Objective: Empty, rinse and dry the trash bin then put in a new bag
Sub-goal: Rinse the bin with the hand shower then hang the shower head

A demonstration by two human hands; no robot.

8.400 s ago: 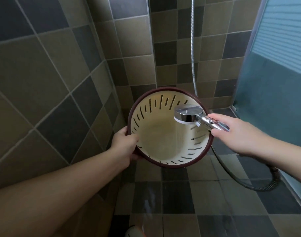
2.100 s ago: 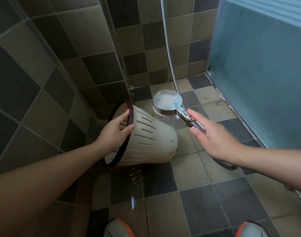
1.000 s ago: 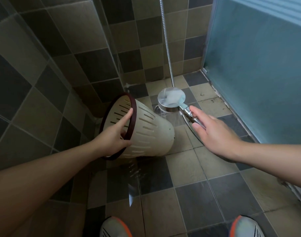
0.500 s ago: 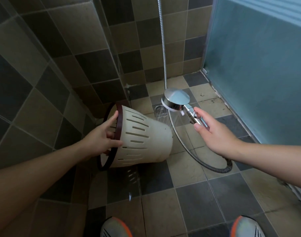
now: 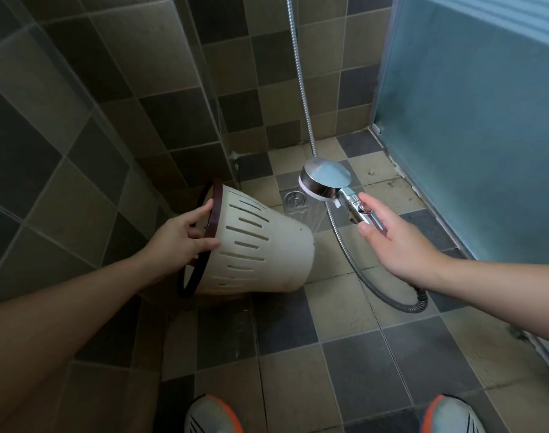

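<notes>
Left hand grips the dark rim of the tipped cream trash bin; right hand holds the spraying shower head. Best to aim water across the bin's outside, turning it

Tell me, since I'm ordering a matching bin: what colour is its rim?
Dark maroon rim on a cream bin, seen in the head view.

A home bathroom's shower stall: brown-and-grey square-tiled walls meet a tiled floor with a round metal drain; right of the drain, a frosted blue-green glass door.
</notes>
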